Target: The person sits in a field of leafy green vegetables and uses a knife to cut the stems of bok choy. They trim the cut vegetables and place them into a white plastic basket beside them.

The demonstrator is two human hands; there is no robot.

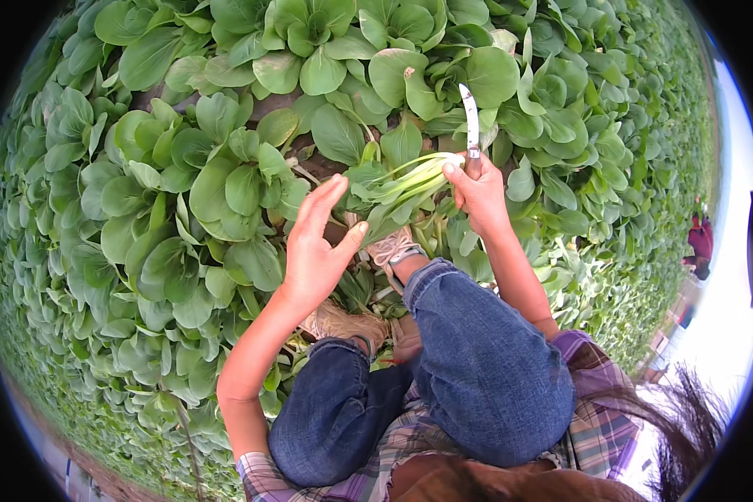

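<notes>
My right hand [480,188] grips a knife by its handle, with the curved metal blade [470,119] pointing away from me. The same hand pinches the pale stem end of a cut leafy green plant [408,188], whose leaves point left towards my left hand. My left hand [320,229] is raised with fingers and thumb apart, beside the leaf tips, and holds nothing. Whether its thumb touches the leaves I cannot tell. Rooted leafy greens, like pak choi [226,182], stand in front and to the left.
My shoes [392,251] are among stems and fallen leaves, below bent knees in jeans [489,364]. Dense rows of greens [558,119] surround me. Another person in red [701,241] is far off at the right edge of the field.
</notes>
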